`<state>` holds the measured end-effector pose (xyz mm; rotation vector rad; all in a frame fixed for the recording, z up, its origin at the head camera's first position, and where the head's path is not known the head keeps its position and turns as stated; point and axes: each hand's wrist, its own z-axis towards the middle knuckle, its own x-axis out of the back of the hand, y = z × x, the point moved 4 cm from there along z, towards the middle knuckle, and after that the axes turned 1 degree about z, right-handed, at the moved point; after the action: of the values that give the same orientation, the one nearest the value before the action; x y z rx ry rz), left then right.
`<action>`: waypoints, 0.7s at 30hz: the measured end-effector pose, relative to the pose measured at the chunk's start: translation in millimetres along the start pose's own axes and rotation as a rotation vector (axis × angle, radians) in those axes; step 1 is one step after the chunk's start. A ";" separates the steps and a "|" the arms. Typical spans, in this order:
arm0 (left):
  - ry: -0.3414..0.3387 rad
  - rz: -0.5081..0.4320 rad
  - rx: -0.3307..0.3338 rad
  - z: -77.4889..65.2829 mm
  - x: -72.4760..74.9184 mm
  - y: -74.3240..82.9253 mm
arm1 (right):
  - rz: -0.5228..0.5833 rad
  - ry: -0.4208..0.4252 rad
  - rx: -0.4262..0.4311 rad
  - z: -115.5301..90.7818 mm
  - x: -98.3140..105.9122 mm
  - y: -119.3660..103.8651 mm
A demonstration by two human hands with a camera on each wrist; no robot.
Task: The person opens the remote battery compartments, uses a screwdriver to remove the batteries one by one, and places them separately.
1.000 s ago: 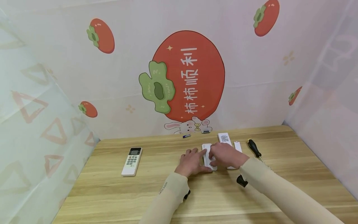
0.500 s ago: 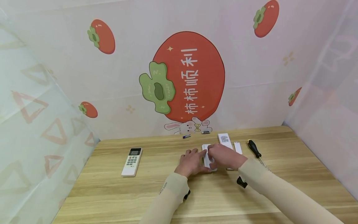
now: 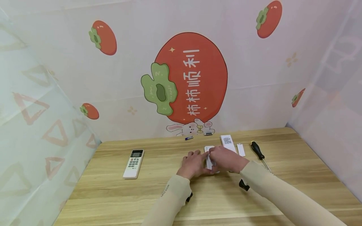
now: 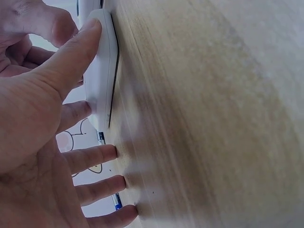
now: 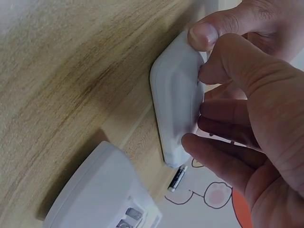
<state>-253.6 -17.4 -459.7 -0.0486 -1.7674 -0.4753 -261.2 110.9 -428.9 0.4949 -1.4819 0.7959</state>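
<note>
A white remote control (image 3: 208,150) lies flat on the table between both hands, its buttons out of sight. My left hand (image 3: 193,164) holds it by thumb and index finger, the thumb on its near end; the other fingers spread onto the wood. From the right, my right hand (image 3: 224,158) bends over the remote, thumb and fingertips (image 5: 187,140) gripping at its upper face. In the right wrist view, the two thumbs almost meet at the near end of the remote (image 5: 173,90). What lies under the right palm is hidden.
Right of the hands lies another white remote (image 3: 227,140), label up, its battery bay uncovered, beside a small white cover (image 3: 241,150). Farther right is a black-handled screwdriver (image 3: 256,149). Two batteries, one blue (image 3: 189,137), one dark (image 3: 208,134), lie behind. A keypad remote (image 3: 134,164) lies left.
My right hand has shifted slightly left and its fingers have closed in more on the remote, thumb near my left thumb. My left hand has stayed in place.
</note>
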 end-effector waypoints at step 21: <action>0.024 -0.016 -0.004 -4.6 1.8 0.0 | -0.102 -0.020 0.048 1.4 0.6 -8.4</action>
<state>-249.8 -19.3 -457.2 -0.0312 -1.7446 -0.4890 -256.0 104.4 -426.8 0.6118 -1.4471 0.7494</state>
